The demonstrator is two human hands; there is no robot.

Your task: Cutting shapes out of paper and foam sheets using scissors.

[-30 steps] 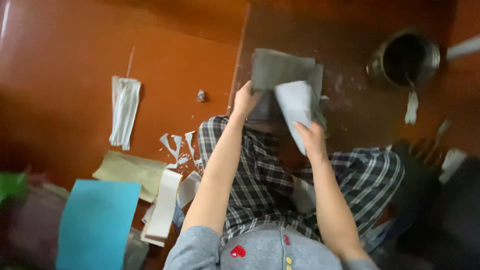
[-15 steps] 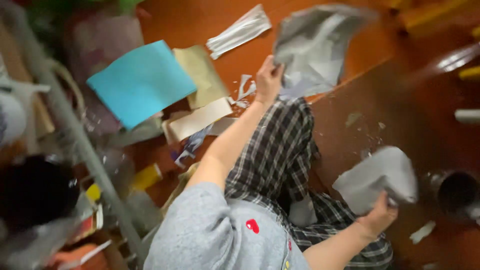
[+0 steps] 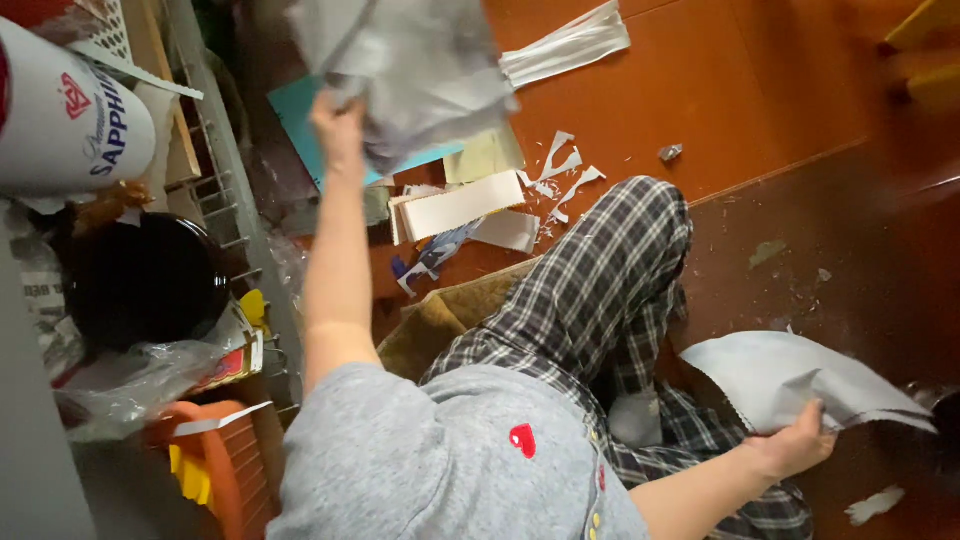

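Grey paper is in both my hands, and by the look of it the sheet is already torn in two. The larger piece, the grey sheet, hangs blurred from my left hand, which is closed on its lower edge, raised above the clutter beside the wire rack. The smaller piece, a pale torn strip with a ragged edge, is pinched in my right hand, low over the dark floor by my plaid trousers.

So I judge the tearing well begun, not finished: both pieces are big and unshredded. Earlier work seems to lie on the floor near my knee: a teal sheet half hidden under the grey one, a folded white card, a crumpled white strip further off, and small white scraps scattered between them. More flecks dot the dark floor.
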